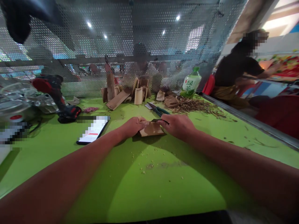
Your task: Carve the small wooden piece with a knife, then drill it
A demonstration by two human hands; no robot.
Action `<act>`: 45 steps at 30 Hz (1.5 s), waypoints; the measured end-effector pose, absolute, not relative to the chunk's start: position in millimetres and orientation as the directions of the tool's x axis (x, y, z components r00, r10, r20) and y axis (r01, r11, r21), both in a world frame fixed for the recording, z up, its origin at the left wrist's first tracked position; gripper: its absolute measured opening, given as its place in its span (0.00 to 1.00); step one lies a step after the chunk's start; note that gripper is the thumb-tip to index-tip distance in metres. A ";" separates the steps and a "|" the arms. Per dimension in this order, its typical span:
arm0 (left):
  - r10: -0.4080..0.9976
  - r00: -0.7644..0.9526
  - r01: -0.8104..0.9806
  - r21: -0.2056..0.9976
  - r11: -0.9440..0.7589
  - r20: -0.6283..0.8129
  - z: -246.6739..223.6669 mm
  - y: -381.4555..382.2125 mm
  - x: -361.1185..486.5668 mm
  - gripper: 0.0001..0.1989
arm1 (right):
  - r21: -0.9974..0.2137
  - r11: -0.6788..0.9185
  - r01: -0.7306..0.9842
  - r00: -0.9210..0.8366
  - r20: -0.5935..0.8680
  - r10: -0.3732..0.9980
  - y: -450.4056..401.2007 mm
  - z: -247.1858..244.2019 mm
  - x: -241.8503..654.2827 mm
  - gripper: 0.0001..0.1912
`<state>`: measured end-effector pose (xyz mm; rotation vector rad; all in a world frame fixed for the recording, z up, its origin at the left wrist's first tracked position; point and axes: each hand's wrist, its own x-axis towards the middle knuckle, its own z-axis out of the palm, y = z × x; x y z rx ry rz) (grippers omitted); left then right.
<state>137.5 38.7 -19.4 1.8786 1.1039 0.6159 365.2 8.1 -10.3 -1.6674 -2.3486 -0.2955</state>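
Near the middle of the green table (144, 183), my left hand (136, 126) is closed on the left end of a light brown wooden piece (151, 129). My right hand (176, 125) is closed round a small dark tool (158, 120), whose thin tip lies at the upper edge of the wooden piece. Pale crumbs are scattered on the table in front of both hands. Just behind my right hand lie pliers (160, 110) with dark green handles.
Left are a phone (93, 130), a cordless drill (54, 96) and pink beads (90, 109). Wooden pieces (119, 98) lean near the mesh screen (93, 40). A green-capped bottle (191, 82) stands behind brown scraps (193, 105). A person (240, 65) sits at the right.
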 end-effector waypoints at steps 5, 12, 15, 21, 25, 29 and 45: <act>0.885 0.466 0.470 0.843 -0.260 0.014 -16.9 37.4 138.3 0.17 | 0.054 0.321 0.946 -0.323 0.283 0.903 8.1 -9.7 363.3 0.22; 0.881 0.472 0.469 0.848 -0.246 -0.005 -18.2 37.4 138.5 0.17 | 0.106 0.321 0.941 -0.338 0.261 0.904 6.3 -6.5 360.7 0.21; 0.880 0.476 0.464 0.850 -0.250 -0.001 -20.3 37.8 137.4 0.18 | 0.083 0.322 0.943 -0.332 0.226 0.916 6.8 -6.3 359.9 0.21; 0.872 0.489 0.472 0.839 -0.271 0.007 -21.8 39.4 136.3 0.18 | 0.083 0.326 0.942 -0.336 0.163 0.928 10.8 -6.1 359.6 0.24; 0.873 0.488 0.463 0.847 -0.262 0.004 -23.5 40.6 135.9 0.19 | 0.042 0.347 0.937 -0.349 0.093 0.933 12.0 -4.3 358.0 0.24; 0.870 0.493 0.485 0.822 -0.298 0.024 -22.3 41.4 135.9 0.18 | -0.020 0.346 0.938 -0.345 0.049 0.937 10.1 -1.2 357.0 0.25; 0.866 0.500 0.487 0.816 -0.310 0.030 -18.7 39.4 138.3 0.18 | 0.027 0.356 0.934 -0.355 0.163 0.921 6.4 -4.8 362.9 0.22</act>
